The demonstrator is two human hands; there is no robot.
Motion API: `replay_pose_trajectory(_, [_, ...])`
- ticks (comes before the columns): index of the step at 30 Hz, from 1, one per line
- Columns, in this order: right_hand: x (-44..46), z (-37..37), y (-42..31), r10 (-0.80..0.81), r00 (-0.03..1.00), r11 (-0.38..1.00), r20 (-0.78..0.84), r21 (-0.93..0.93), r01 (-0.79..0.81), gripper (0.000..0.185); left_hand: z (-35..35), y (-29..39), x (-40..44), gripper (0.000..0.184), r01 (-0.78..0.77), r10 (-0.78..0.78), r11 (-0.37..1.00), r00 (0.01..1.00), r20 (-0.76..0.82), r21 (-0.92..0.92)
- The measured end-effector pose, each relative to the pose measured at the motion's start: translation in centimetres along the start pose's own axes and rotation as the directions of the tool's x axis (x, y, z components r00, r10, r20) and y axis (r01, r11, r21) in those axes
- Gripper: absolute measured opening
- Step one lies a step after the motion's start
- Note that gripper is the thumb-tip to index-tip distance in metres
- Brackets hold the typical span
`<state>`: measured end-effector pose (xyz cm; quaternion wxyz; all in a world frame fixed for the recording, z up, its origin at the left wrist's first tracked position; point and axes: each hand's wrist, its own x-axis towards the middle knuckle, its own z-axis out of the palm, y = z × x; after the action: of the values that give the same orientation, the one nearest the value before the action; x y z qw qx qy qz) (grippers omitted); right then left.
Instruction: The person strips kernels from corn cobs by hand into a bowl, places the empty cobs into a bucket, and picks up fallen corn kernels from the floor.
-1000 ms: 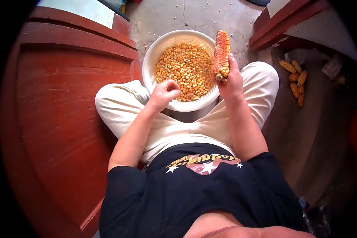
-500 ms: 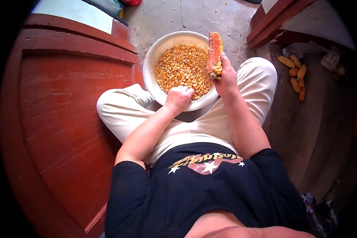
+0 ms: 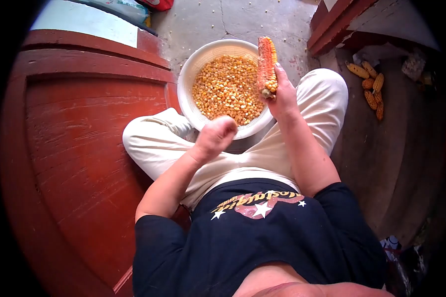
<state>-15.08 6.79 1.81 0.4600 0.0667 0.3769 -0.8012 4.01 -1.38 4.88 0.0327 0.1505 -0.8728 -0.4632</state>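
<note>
A corn cob [image 3: 266, 68] stands nearly upright in my right hand [image 3: 284, 96], whose fingers wrap round its lower part. Its left side is stripped to reddish cob, while yellow kernels remain along the right side and near the base. My left hand [image 3: 218, 134] is curled closed and slightly blurred over the near rim of a round white basket [image 3: 187, 99], apart from the cob. Whatever its fingers may hold is hidden. Loose yellow-orange kernels [image 3: 228, 89] cover the bottom of the basket, which sits on the floor between my bent legs.
A red wooden door panel [image 3: 94, 148] stands close on the left. Several corn cobs [image 3: 370, 85] lie on the floor at the right, beyond my knee. Scattered kernels dot the grey floor [image 3: 198, 22] behind the basket, with a red door frame [image 3: 332, 32] at the upper right.
My left hand went in over the kernels at the basket's near side, then drew back toward me and slightly left. The cob in my right hand has shifted a little left.
</note>
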Motion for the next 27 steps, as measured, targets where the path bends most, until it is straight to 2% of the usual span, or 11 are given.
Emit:
replay_pose_trajectory(1, [0.0, 0.0, 0.1, -0.002, 1.000, 1.000, 0.004, -0.002, 0.002, 0.029, 0.6, -0.2, -0.1, 0.005, -0.090, 0.085, 0.995, 0.993, 0.086, 0.051])
replay_pose_trajectory(3, [0.0, 0.0, 0.0, -0.027, 1.000, 1.000, -0.013, 0.004, 0.027, 0.029, 2.0, -0.9, -0.4, 0.008, -0.395, 0.306, 0.813, 0.915, 0.263, 0.427])
replay_pose_trajectory(5, [0.1, -0.4, 0.0, -0.024, 0.999, 1.000, -0.024, 0.002, 0.024, 0.029, 2.7, -0.9, -0.1, 0.008, -0.417, 0.304, 0.780, 0.904, 0.301, 0.466])
replay_pose_trajectory(7, [0.0, -0.5, 0.1, -0.017, 0.999, 1.000, -0.037, 0.006, 0.017, 0.029, 3.3, -2.0, 1.5, 0.008, -0.207, 0.203, 0.839, 0.977, 0.063, 0.504])
replay_pose_trajectory(9, [0.0, -0.2, 0.0, -0.024, 0.998, 1.000, -0.056, -0.003, 0.024, 0.030, 4.2, -2.5, 4.1, 0.013, -0.138, 0.210, 0.879, 0.971, -0.111, 0.457])
replay_pose_trajectory(11, [0.0, 0.6, 0.1, -0.059, 0.997, 0.998, -0.054, 0.018, 0.060, 0.031, 6.0, -3.7, 5.9, 0.018, 0.029, -0.023, 0.854, 1.000, -0.018, 0.520])
replay_pose_trajectory(15, [-0.3, 0.1, -0.1, -0.077, 0.997, 0.997, 0.001, -0.021, 0.077, 0.032, 8.8, -3.8, 7.7, 0.012, 0.127, -0.152, 0.794, 0.988, -0.008, 0.594])
replay_pose_trajectory(21, [0.0, 0.3, 0.0, -0.067, 0.998, 0.997, -0.001, 0.043, 0.067, 0.033, 7.7, -2.6, 6.2, 0.009, 0.098, -0.020, 0.877, 0.985, -0.169, 0.471])
replay_pose_trajectory(23, [-0.3, 0.8, -0.3, -0.085, 0.995, 0.996, -0.045, 0.027, 0.086, 0.033, 5.7, -1.1, 4.5, 0.006, -0.134, 0.216, 0.949, 0.936, -0.280, 0.284])
replay_pose_trajectory(25, [0.0, -0.3, -0.2, -0.056, 0.998, 0.998, 0.010, 0.030, 0.056, 0.032, 3.7, -1.0, 2.2, 0.001, -0.338, 0.393, 0.845, 0.918, -0.054, 0.415])
replay_pose_trajectory(27, [0.2, -0.6, 0.1, -0.024, 0.997, 0.999, 0.070, 0.028, 0.022, 0.031, 2.7, -2.4, 0.1, 0.009, -0.480, 0.444, 0.732, 0.874, 0.195, 0.483])
